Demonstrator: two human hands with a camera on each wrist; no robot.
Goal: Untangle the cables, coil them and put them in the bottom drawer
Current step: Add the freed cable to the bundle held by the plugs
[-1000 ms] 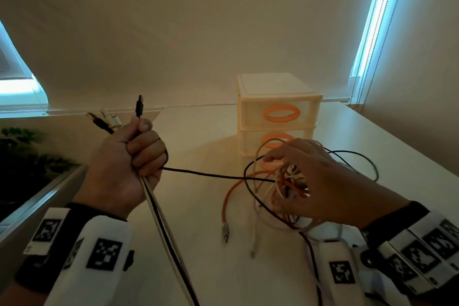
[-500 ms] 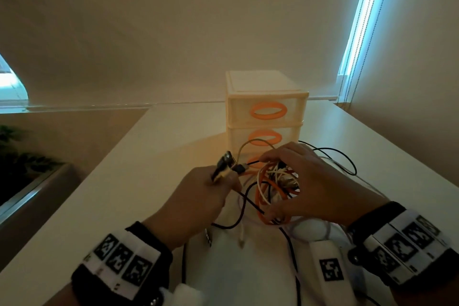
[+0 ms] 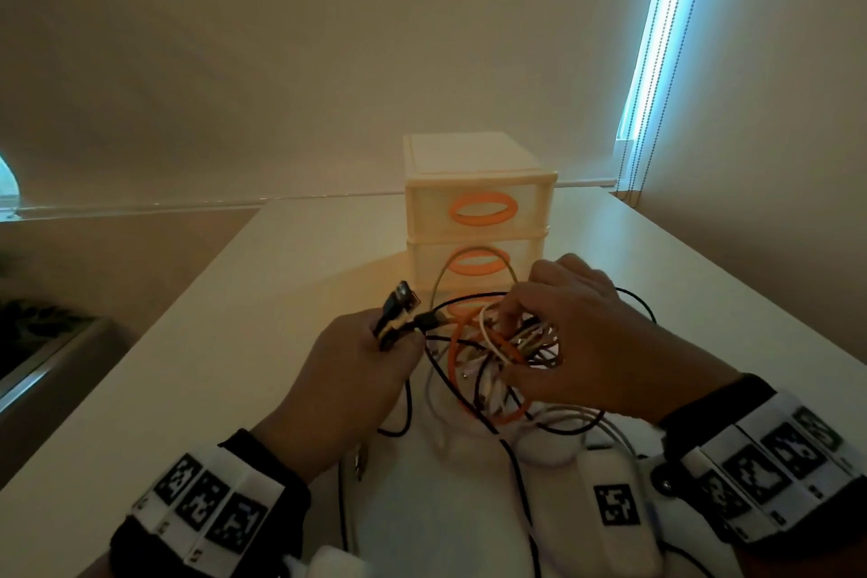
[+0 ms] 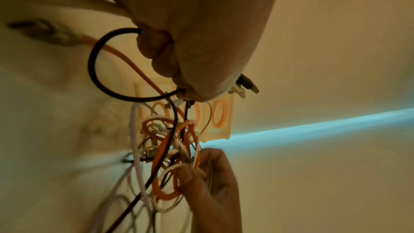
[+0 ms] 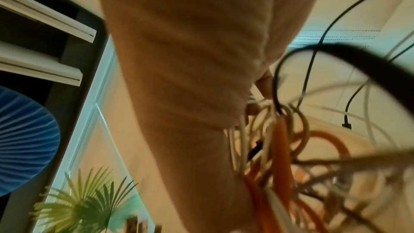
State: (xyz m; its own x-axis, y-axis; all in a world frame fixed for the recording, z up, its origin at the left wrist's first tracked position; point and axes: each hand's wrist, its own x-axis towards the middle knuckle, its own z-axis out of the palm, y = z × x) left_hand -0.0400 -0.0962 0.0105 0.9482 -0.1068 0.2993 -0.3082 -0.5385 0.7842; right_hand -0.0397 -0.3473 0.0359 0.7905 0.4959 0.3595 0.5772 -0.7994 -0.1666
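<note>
— While the plugs are bunched like that in the left hand (image 3: 361,366), what is it actually doing?

— Its fingers are curled tight round several cable ends, with the plugs (image 3: 398,307) poking out above the fist. My guess is it keeps the freed ends together and out of the knot, so each can be traced back.

— And the right hand (image 3: 577,343)?

— It is at the tangle of cables (image 3: 497,357), the fingers bent into the orange, white and black loops. The left wrist view shows the thumb and fingers pinching a few loops (image 4: 179,174). That looks like holding the knot steady while the other hand draws a strand out.

— Where is the tangle, then?

— Between the two hands, just in front of the drawer unit (image 3: 478,211), held above the table (image 3: 187,390), with loose strands trailing down onto it and toward the person. A black cable (image 4: 105,70) runs in a loop from the left fist back into the knot.

— So the drawers?

— All appear closed; the bottom one is hidden behind the cables. Nothing looks coiled yet, so I'd judge this as early untangling.

— Any risk?

— Pulling hard on the black loop could tighten the knot instead of freeing it.
</note>
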